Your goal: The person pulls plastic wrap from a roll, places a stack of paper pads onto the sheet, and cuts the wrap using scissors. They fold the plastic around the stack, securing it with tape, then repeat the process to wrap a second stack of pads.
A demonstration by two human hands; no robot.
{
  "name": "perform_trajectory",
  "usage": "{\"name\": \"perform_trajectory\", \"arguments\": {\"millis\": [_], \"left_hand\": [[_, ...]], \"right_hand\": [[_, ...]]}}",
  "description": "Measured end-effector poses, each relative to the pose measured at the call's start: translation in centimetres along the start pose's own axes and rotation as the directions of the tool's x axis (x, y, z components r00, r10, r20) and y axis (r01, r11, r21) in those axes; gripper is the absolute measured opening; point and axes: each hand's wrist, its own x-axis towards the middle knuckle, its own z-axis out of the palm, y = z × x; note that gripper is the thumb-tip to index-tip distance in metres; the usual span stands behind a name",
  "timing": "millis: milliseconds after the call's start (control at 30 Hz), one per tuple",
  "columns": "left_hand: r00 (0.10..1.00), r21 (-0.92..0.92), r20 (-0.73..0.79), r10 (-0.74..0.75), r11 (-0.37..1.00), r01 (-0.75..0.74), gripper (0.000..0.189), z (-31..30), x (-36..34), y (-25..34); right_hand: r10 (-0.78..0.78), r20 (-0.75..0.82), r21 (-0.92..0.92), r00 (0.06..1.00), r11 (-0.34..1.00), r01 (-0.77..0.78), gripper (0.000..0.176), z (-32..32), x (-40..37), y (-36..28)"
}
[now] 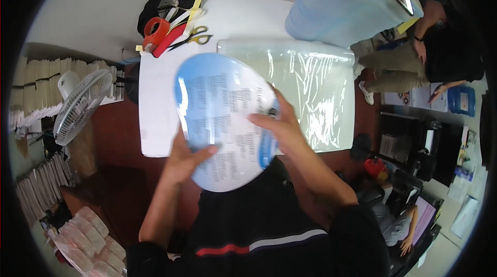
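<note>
Both my hands hold up an oval printed card [220, 93], blue and white with columns of small text, over the front of a white table [157, 96]. My left hand [185, 157] grips its lower left edge, thumb on the face and fingers behind. On the right edge, my right hand [283, 123] clasps it with the thumb laid across the print. Behind the card lies a shiny clear plastic sheet [316, 96], partly hidden by it. Scissors [194, 38] with yellow-black handles, an orange-red tape dispenser [155, 34] and a long red tool [170, 40] rest at the far left corner.
A large pale-blue translucent bundle [336, 5] stands at the table's back right. A white electric fan [83, 102] and paper stacks [45, 83] are on the left. One person [409, 57] stands at right; another sits lower right, arm [409, 230] at a desk.
</note>
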Motion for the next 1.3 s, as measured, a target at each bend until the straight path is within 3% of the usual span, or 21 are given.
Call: {"name": "perform_trajectory", "arguments": {"millis": [233, 333, 533, 567, 633, 700, 733, 800, 833, 867, 900, 933, 967, 1000, 1033, 1067, 1133, 1167, 1200, 1233, 1300], "left_hand": [[0.977, -0.02, 0.213, -0.004, 1.0, 0.008, 0.112, 15.1, 4.0, -6.2], [0.983, 0.012, 0.185, 0.022, 1.0, -0.025, 0.114, 18.6, 5.6, -8.0], [0.995, 0.15, 0.103, 0.002, 0.989, -0.018, 0.108, 20.4, 10.1, -12.0], [0.994, 0.051, 0.104, -0.029, 0.998, 0.024, 0.105, 20.4, 11.5, -13.7], [0.994, 0.065, 0.108, -0.009, 0.998, 0.002, 0.103, 20.2, 12.5, -13.9], [0.994, 0.087, 0.102, -0.043, 0.996, 0.034, 0.104, 20.4, 11.7, -13.7], [0.997, 0.117, 0.08, 0.0, 0.993, -0.01, 0.104, 20.3, 11.9, -14.2], [0.996, 0.175, 0.04, 0.077, 0.981, -0.083, 0.105, 19.9, 11.8, -15.3], [0.99, 0.247, -0.114, -0.089, 0.962, 0.115, 0.1, 19.8, 10.6, -15.3], [0.979, 0.375, -0.196, 0.051, 0.927, 0.027, 0.092, 19.1, 9.0, -16.0], [0.946, 0.504, -0.255, 0.199, 0.863, -0.046, 0.085, 17.6, 7.1, -16.9], [0.932, 0.54, -0.247, 0.266, 0.836, -0.095, 0.058, 15.1, 4.6, -18.5], [0.948, 0.43, -0.29, 0.13, 0.903, 0.008, 0.045, 13.3, 1.5, -19.2], [0.937, 0.329, -0.331, -0.11, 0.917, 0.224, 0.047, 10.2, -1.7, -21.2], [0.874, 0.22, -0.345, -0.341, 0.876, 0.429, 0.049, 7.8, -3.9, -23.4], [0.825, 0.196, -0.423, -0.374, 0.851, 0.486, 0.05, 7.0, -4.9, -24.8], [0.702, 0.139, -0.564, -0.435, 0.788, 0.6, 0.053, 5.8, -6.7, -27.3], [0.72, 0.135, -0.609, -0.333, 0.851, 0.508, 0.055, 5.1, -6.4, -28.9], [0.725, 0.137, -0.651, -0.225, 0.905, 0.403, 0.057, 4.3, -4.8, -30.5], [0.712, 0.142, -0.692, -0.119, 0.944, 0.296, 0.059, 3.6, -3.4, -31.5], [0.751, 0.119, -0.655, -0.09, 0.968, 0.22, 0.063, 2.0, -0.2, -32.4]], "right_hand": [[0.022, -0.147, 0.006, 0.989, 1.0, -0.021, 0.073, -16.4, -5.5, -2.9], [0.03, -0.137, 0.015, 0.99, 0.999, -0.028, 0.072, -20.7, -4.7, -3.2], [0.075, -0.148, 0.011, 0.986, 0.997, -0.074, 0.071, -25.8, -0.6, 1.3], [0.057, -0.164, -0.019, 0.985, 0.998, -0.061, 0.072, -26.6, 0.0, 2.6], [-0.007, -0.183, -0.092, 0.983, 0.996, -0.01, 0.073, -26.6, 1.5, 4.3], [0.046, -0.18, -0.039, 0.983, 0.998, -0.054, 0.074, -26.6, 1.1, 4.3], [0.058, -0.173, -0.015, 0.983, 0.998, -0.062, 0.075, -26.6, 1.4, 4.1], [0.0, -0.21, -0.138, 0.978, 0.99, -0.03, 0.073, -27.3, 1.0, 5.1], [-0.037, -0.255, -0.228, 0.966, 0.973, -0.023, 0.072, -27.6, 0.4, 5.5], [-0.08, -0.294, -0.318, 0.952, 0.948, -0.019, 0.071, -28.0, -0.2, 5.9], [-0.244, -0.28, -0.456, 0.929, 0.885, 0.095, 0.056, -29.3, -2.2, 6.4], [-0.172, -0.276, -0.436, 0.946, 0.899, 0.036, 0.047, -31.4, -5.0, 7.1], [-0.096, -0.269, -0.416, 0.958, 0.909, -0.026, 0.039, -33.7, -8.2, 8.0], [0.029, -0.239, -0.372, 0.971, 0.92, -0.119, 0.028, -35.8, -11.9, 8.8], [0.292, -0.27, -0.381, 0.918, 0.843, -0.38, 0.031, -37.8, -15.0, 10.1], [0.528, -0.301, -0.382, 0.794, 0.696, -0.608, 0.036, -39.1, -17.0, 11.7], [0.522, -0.416, -0.334, 0.745, 0.674, -0.659, 0.042, -39.2, -19.2, 14.9], [0.515, -0.474, -0.305, 0.714, 0.664, -0.682, 0.045, -39.2, -20.0, 16.8], [0.294, -0.296, -0.163, 0.909, 0.922, -0.351, 0.049, -42.1, -20.5, 22.7], [-0.013, -0.168, 0.055, 0.986, 0.998, 0.022, 0.053, -46.0, -21.0, 28.8], [-0.032, -0.089, -0.01, 0.996, 0.999, 0.032, 0.046, -50.3, -16.3, 33.1]]}}
